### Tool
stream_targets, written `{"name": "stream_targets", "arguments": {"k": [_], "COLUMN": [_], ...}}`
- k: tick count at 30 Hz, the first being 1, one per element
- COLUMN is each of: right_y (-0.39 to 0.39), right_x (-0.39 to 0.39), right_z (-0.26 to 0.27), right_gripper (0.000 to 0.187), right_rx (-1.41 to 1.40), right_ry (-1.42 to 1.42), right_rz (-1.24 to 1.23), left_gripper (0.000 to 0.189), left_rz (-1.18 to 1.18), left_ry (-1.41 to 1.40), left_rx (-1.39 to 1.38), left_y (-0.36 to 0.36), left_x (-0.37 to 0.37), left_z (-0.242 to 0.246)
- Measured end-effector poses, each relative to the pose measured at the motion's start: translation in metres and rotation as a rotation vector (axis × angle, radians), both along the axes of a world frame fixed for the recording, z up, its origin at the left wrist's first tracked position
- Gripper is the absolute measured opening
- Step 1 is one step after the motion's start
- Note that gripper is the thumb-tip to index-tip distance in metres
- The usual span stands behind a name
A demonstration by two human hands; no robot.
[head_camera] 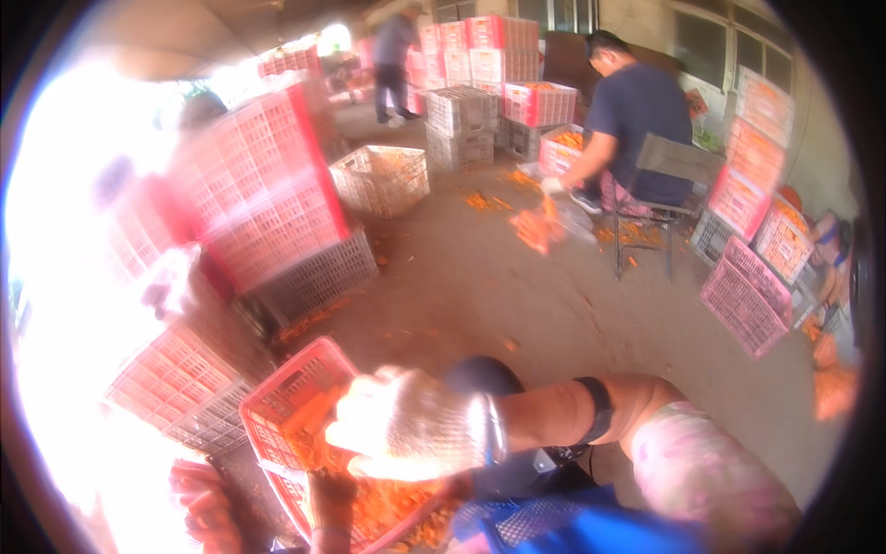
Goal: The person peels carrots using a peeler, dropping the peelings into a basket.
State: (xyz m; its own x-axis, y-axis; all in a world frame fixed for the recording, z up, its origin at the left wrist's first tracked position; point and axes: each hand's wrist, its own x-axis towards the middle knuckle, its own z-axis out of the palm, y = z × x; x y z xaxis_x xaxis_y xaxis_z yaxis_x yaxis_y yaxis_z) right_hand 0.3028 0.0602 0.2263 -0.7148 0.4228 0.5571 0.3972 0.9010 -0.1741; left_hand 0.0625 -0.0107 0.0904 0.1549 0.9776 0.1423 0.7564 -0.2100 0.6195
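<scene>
A red plastic crate [256,408] with orange carrots [387,509] in it stands at the lower left, tilted in the picture. My right hand [415,426], in a pale knitted work glove, is over the crate. Its fingers are blurred, and whether they hold a carrot cannot be told. My left hand [331,495] is low at the crate's near part, dark and partly hidden below the right glove; its grip is unclear. More carrots or carrot pieces lie along the crate's lower right side.
Stacked pink and grey crates [263,201] stand at the left. A bag of carrots [204,509] lies at the lower left. Ahead, a co-worker [640,124] sits on a chair [668,166] beside carrots; another person [394,62] stands farther back. More crates [747,298] are at the right.
</scene>
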Motion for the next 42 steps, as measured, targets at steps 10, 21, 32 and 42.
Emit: {"name": "stream_targets", "arguments": {"k": [10, 21, 32, 42], "right_y": [-0.118, -0.147, -0.238, -0.145], "right_x": [-0.102, -0.087, -0.134, -0.064], "right_z": [0.010, -0.023, -0.105, -0.010], "right_gripper": [0.021, 0.024, 0.027, 0.030], "right_rx": [0.020, -0.154, -0.256, -0.332], "right_ry": [0.184, 0.133, 0.132, 0.139], "right_rz": [0.277, 0.367, 0.365, 0.450], "left_gripper": [0.015, 0.024, 0.012, 0.030], "left_rz": [0.152, 0.250, 0.044, 0.418], "left_ry": [0.152, 0.433, 0.294, -1.206], "left_rx": [-0.092, -0.168, 0.345, -0.467], "left_y": [-0.056, -0.067, -0.055, -0.029], "left_x": [0.013, -0.007, -0.051, -0.054], "left_z": [-0.032, -0.030, -0.119, -0.204]}}
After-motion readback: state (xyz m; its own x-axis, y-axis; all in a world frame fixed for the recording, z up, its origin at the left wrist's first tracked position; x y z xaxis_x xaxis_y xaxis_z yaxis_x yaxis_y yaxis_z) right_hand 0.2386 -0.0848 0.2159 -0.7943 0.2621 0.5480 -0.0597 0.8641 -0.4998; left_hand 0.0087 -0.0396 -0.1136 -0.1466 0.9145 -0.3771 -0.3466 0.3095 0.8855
